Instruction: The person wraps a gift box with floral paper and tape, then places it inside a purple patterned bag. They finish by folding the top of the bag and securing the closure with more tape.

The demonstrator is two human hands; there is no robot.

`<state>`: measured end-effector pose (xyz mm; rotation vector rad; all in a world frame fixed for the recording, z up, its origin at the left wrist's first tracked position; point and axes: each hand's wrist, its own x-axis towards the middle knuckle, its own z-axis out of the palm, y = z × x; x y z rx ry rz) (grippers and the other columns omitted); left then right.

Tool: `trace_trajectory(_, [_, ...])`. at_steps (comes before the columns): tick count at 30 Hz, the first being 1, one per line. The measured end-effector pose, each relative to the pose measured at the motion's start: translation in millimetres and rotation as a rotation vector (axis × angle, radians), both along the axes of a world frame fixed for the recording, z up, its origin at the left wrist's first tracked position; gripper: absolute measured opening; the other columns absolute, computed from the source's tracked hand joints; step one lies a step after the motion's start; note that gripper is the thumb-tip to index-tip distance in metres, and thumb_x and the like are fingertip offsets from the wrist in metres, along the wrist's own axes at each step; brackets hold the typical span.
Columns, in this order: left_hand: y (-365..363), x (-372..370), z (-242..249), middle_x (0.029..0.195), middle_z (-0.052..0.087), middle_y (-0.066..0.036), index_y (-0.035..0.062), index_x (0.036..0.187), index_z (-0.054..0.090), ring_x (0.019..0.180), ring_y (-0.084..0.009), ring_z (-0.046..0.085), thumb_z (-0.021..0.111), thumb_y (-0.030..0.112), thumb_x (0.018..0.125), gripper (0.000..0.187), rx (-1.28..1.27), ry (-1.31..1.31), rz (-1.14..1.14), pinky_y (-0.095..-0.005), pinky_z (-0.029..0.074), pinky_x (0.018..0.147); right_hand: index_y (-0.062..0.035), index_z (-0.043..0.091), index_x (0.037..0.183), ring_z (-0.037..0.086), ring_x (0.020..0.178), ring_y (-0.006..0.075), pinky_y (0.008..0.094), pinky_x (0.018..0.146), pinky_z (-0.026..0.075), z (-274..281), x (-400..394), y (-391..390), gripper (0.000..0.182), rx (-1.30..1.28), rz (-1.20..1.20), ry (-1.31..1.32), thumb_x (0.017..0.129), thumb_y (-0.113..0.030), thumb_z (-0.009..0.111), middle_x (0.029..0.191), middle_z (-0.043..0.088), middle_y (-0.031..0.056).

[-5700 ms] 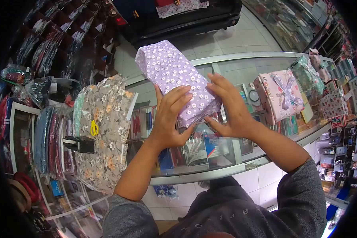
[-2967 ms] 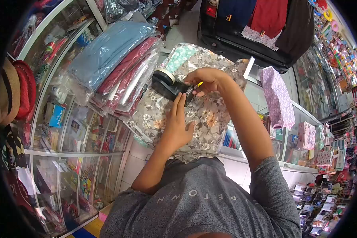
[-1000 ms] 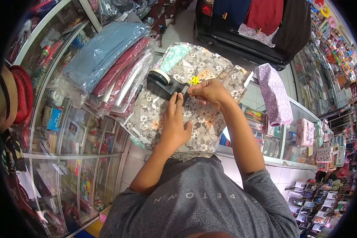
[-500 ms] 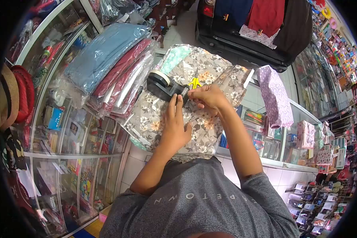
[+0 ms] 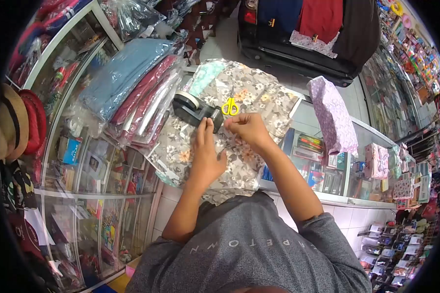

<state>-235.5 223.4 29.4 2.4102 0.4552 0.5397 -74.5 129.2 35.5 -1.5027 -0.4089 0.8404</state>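
A black tape dispenser (image 5: 188, 113) with a pale roll of tape (image 5: 187, 99) stands on grey floral wrapping paper (image 5: 256, 88). My left hand (image 5: 206, 158) rests its outstretched fingertips on the dispenser's front end, thumb apart. Just right of that end, my right hand (image 5: 250, 131) is closed in a pinch; whatever lies between its fingertips is too small to make out. Yellow-handled scissors (image 5: 230, 106) lie on the paper beyond my right hand, blades pointing away from me. A mint-green patterned piece (image 5: 206, 78) shows at the paper's far left.
Plastic-wrapped folded clothes (image 5: 127, 85) are stacked to the left, by a glass cabinet (image 5: 90, 161). A purple floral wrapped parcel (image 5: 333, 117) sits on the glass counter (image 5: 322, 171) at right. Beyond the paper is a black car (image 5: 298, 58) with garments hung over it.
My right hand has shifted slightly away from the dispenser's end, still pinched. The paper's raised right side now lies flatter. My left hand stays at the dispenser; the view has moved a little.
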Motion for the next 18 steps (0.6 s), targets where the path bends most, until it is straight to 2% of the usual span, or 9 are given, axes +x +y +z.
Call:
trace_trajectory(4, [2.1, 0.6, -2.7, 0.162, 0.032, -0.026, -0.0001, 0.159, 0.031, 0.149, -0.0464, 0.035, 0.074, 0.003, 0.083, 0.087, -0.036, -0.118, -0.027, -0.0504, 0.032, 0.122, 0.0019, 0.076, 0.106, 0.059, 0.061, 0.0057, 0.0227, 0.05, 0.045, 27.9, -5.7, -39.2, 0.015, 0.031, -0.018, 0.006, 0.095, -0.007, 0.076, 0.088, 0.073, 0.0023])
trace_trajectory(7, [-23.1, 2.0, 17.5, 0.161, 0.035, -0.025, -0.0021, 0.155, 0.038, 0.151, -0.0407, 0.036, 0.07, 0.0, 0.088, 0.074, 0.064, -0.213, 0.159, -0.0472, 0.032, 0.123, -0.0016, 0.077, 0.111, 0.055, 0.06, 0.0033, 0.0208, 0.049, 0.042, 30.8, -11.2, -78.3, 0.017, 0.034, -0.053, -0.018, 0.096, -0.009, 0.076, 0.088, 0.073, 0.0016])
trace_trajectory(9, [-45.6, 7.7, 39.4, 0.153, 0.046, -0.021, -0.0016, 0.15, 0.047, 0.14, -0.0304, 0.05, 0.067, 0.0, 0.092, 0.061, 0.015, -0.392, 0.13, -0.0421, 0.046, 0.111, -0.0024, 0.078, 0.111, 0.065, 0.075, 0.0057, 0.0236, 0.065, 0.052, 21.7, -16.0, -106.3, 0.018, 0.115, -0.056, -0.224, 0.095, -0.01, 0.077, 0.094, 0.077, 0.003])
trace_trajectory(10, [-57.6, 9.6, 41.4, 0.153, 0.046, -0.021, -0.0016, 0.15, 0.047, 0.14, -0.0304, 0.05, 0.067, 0.0, 0.092, 0.061, 0.007, -0.392, 0.086, -0.0421, 0.046, 0.111, -0.0027, 0.078, 0.111, 0.068, 0.081, 0.0069, 0.0251, 0.072, 0.055, 20.5, -17.2, -119.1, 0.019, 0.169, -0.044, -0.357, 0.095, -0.01, 0.077, 0.096, 0.078, 0.0037])
trace_trajectory(11, [-70.7, 8.8, 41.1, 0.148, 0.051, -0.019, -0.0014, 0.147, 0.051, 0.134, -0.0258, 0.054, 0.066, 0.001, 0.094, 0.056, -0.234, -0.327, -0.067, -0.0371, 0.049, 0.105, -0.0026, 0.079, 0.111, 0.07, 0.094, 0.0089, 0.0274, 0.084, 0.056, 22.1, -21.2, -138.5, 0.019, 0.12, -0.009, -0.222, 0.094, -0.01, 0.078, 0.1, 0.079, 0.0056])
trace_trajectory(12, [-83.2, 11.8, 43.9, 0.143, 0.056, -0.016, -0.0011, 0.144, 0.054, 0.127, -0.0211, 0.058, 0.065, 0.001, 0.095, 0.05, -0.469, -0.25, -0.212, -0.0321, 0.053, 0.098, -0.0022, 0.079, 0.111, 0.07, 0.094, 0.0084, 0.0265, 0.083, 0.056, 18.1, -24.3, -152.0, 0.02, 0.128, -0.015, -0.3, 0.093, -0.01, 0.078, 0.101, 0.079, 0.0055])
trace_trajectory(13, [-102.0, 19.5, 52.1, 0.129, 0.064, -0.012, -0.0027, 0.132, 0.064, 0.111, -0.0156, 0.065, 0.069, 0.0, 0.095, 0.037, -0.459, -0.202, -0.258, -0.0275, 0.054, 0.09, -0.0028, 0.079, 0.111, 0.069, 0.093, 0.0084, 0.0264, 0.08, 0.055, 13.9, -27.8, -166.1, 0.02, 0.15, -0.033, -0.32, 0.093, -0.01, 0.078, 0.1, 0.079, 0.0052])
trace_trajectory(16, [-137.7, 36.1, 40.6, 0.118, 0.069, -0.011, -0.004, 0.12, 0.071, 0.103, -0.0141, 0.068, 0.075, 0.0, 0.093, 0.028, -0.596, -0.011, -0.231, -0.0259, 0.055, 0.085, -0.0039, 0.079, 0.109, 0.068, 0.087, 0.0107, 0.028, 0.075, 0.053, 17.6, -30.0, -206.1, 0.019, 0.104, -0.08, -0.371, 0.092, -0.011, 0.078, 0.096, 0.078, 0.0071])
trace_trajectory(18, [-152.9, 48.7, 22.8, 0.105, 0.073, -0.009, -0.0043, 0.113, 0.073, 0.094, -0.0122, 0.07, 0.079, 0.0, 0.091, 0.023, -0.58, -0.107, -0.277, -0.0233, 0.056, 0.079, -0.0046, 0.08, 0.107, 0.067, 0.081, 0.0131, 0.0297, 0.072, 0.052, 17.2, -28.8, -229.0, 0.018, 0.041, -0.107, -0.393, 0.09, -0.01, 0.077, 0.093, 0.078, 0.0092])
